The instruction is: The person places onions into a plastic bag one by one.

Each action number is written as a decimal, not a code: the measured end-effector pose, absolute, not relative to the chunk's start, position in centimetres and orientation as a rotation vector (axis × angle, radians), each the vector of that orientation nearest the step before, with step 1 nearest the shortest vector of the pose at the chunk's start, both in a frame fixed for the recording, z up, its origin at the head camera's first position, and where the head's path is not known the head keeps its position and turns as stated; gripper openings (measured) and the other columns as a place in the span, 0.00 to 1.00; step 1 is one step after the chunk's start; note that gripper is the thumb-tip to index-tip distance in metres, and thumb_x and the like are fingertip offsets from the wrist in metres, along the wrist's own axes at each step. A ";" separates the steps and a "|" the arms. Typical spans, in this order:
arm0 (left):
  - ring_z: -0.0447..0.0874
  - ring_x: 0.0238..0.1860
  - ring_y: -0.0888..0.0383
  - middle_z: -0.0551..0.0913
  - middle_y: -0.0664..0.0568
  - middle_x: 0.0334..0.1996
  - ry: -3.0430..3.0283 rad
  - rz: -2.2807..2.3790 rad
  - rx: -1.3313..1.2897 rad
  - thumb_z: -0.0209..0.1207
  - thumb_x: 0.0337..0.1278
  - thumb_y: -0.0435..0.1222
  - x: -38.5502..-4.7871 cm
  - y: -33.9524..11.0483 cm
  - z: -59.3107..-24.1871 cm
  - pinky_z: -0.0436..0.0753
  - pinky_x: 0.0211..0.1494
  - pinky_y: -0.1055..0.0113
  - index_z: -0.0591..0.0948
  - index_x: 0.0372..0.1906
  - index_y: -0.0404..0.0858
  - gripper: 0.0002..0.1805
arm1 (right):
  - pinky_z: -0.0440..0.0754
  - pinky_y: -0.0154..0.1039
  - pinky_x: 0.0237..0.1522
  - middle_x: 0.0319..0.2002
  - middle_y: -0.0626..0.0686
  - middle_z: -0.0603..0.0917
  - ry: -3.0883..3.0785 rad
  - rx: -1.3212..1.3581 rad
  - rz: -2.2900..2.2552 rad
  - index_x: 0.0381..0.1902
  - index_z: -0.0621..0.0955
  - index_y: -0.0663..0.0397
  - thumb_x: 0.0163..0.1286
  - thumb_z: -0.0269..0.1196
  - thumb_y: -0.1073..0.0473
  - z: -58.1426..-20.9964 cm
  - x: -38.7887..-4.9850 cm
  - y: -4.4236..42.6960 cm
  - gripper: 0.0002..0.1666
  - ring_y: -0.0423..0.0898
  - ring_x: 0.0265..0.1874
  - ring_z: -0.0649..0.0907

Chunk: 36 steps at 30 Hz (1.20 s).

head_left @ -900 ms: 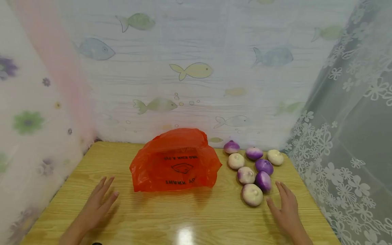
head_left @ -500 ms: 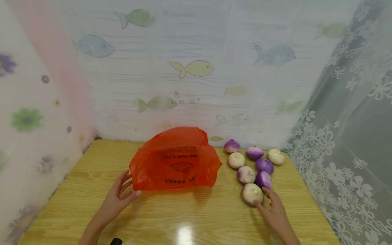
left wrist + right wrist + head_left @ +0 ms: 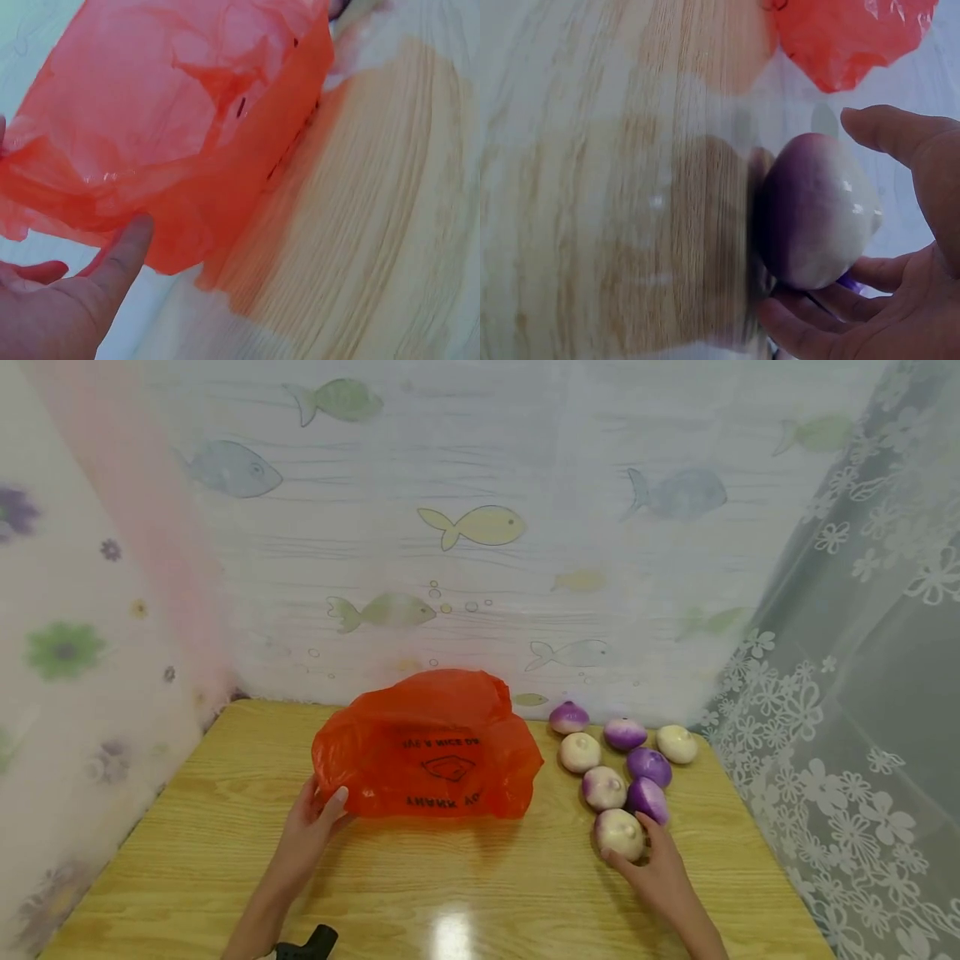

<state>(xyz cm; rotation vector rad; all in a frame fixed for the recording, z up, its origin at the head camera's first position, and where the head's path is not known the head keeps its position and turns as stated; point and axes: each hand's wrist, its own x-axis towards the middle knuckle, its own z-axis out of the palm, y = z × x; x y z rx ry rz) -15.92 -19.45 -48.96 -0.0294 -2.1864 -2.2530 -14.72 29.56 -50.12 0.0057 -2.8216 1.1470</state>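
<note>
A red plastic bag (image 3: 442,752) with dark printed lettering stands on the table, its mouth facing me. At its lower left edge, my left hand (image 3: 311,827) pinches the film, thumb in front and fingers partly hidden behind. A purple-and-white onion (image 3: 618,835) lies nearest me in the group on the right. My right hand (image 3: 656,864) is spread around this onion. In the right wrist view the fingers reach under the onion (image 3: 814,214), while the thumb stands apart from it.
Several more onions, such as a purple one (image 3: 648,800) and a pale one (image 3: 677,744), lie behind on the wooden table (image 3: 480,885). Fish-patterned cloth (image 3: 480,585) hangs at the back. A floral curtain (image 3: 847,735) borders the right side.
My left hand has moved right and forward onto the bag's edge, shifting the bag's lower left slightly. My right hand has moved left to the nearest onion.
</note>
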 end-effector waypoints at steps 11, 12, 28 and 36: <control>0.81 0.55 0.71 0.67 0.45 0.70 -2.062 -2.243 0.178 0.59 0.73 0.40 -16.2 -18.2 -48.9 0.84 0.56 0.70 0.58 0.77 0.43 0.35 | 0.80 0.59 0.56 0.64 0.77 0.70 -2.815 0.037 1.118 0.70 0.63 0.78 0.60 0.75 0.54 -50.8 -15.4 29.8 0.52 0.70 0.59 0.77; 0.81 0.54 0.71 0.68 0.45 0.69 -2.046 -2.237 0.186 0.59 0.73 0.38 -16.2 -18.1 -48.9 0.84 0.56 0.70 0.60 0.76 0.42 0.34 | 0.81 0.57 0.55 0.63 0.77 0.71 -2.808 0.037 1.115 0.69 0.63 0.78 0.59 0.76 0.54 -50.8 -15.4 29.8 0.52 0.69 0.59 0.78; 0.84 0.48 0.69 0.80 0.60 0.50 -1.971 -2.151 0.293 0.58 0.72 0.31 -16.3 -16.9 -48.0 0.85 0.51 0.74 0.71 0.68 0.32 0.23 | 0.85 0.35 0.45 0.63 0.67 0.75 -2.675 -0.074 1.420 0.70 0.71 0.62 0.57 0.78 0.58 -48.5 -13.7 28.2 0.46 0.55 0.52 0.82; 0.85 0.47 0.69 0.82 0.61 0.48 -2.010 -2.087 0.310 0.57 0.73 0.31 -16.5 -16.5 -48.0 0.85 0.50 0.74 0.75 0.66 0.34 0.21 | 0.85 0.31 0.46 0.63 0.62 0.76 -2.565 0.028 1.642 0.68 0.74 0.56 0.54 0.78 0.65 -47.4 -13.0 26.6 0.43 0.34 0.46 0.80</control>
